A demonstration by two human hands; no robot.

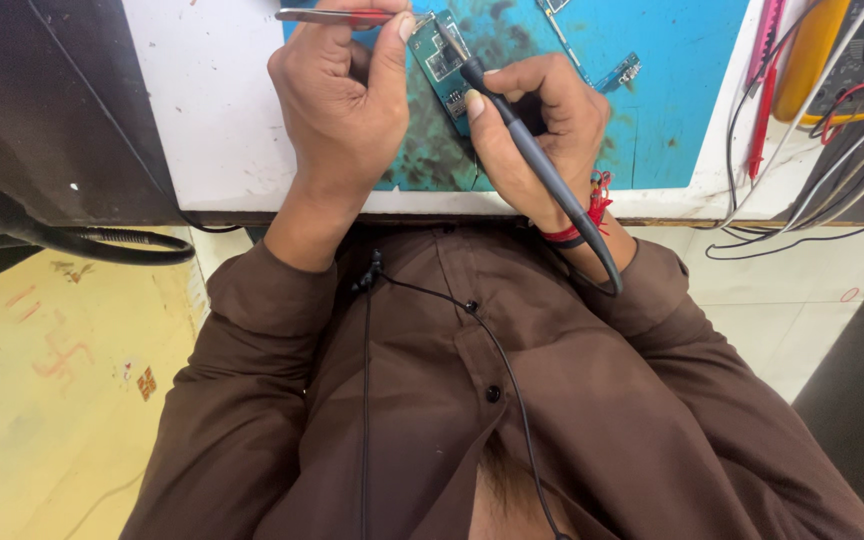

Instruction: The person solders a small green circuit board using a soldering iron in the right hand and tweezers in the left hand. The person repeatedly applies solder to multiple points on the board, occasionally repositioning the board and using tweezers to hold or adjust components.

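My left hand (337, 100) grips metal tweezers with a red grip (337, 16), their tip pointing right toward a small green circuit board (439, 60). The board lies on a stained blue work mat (682, 90). My right hand (537, 125) holds a dark grey soldering iron (532, 150) like a pen, its tip touching the board near the upper edge. The iron's cord runs back over my right wrist, which wears a red thread band (592, 215). Both hands rest close together at the table's front edge.
Loose board pieces (620, 72) lie on the mat. Right of it are a red-and-yellow tool (812, 50) and several white, red and black cables (822, 190). The white tabletop (212, 110) ends at my brown shirt (432, 400); a black hose (102, 245) hangs left.
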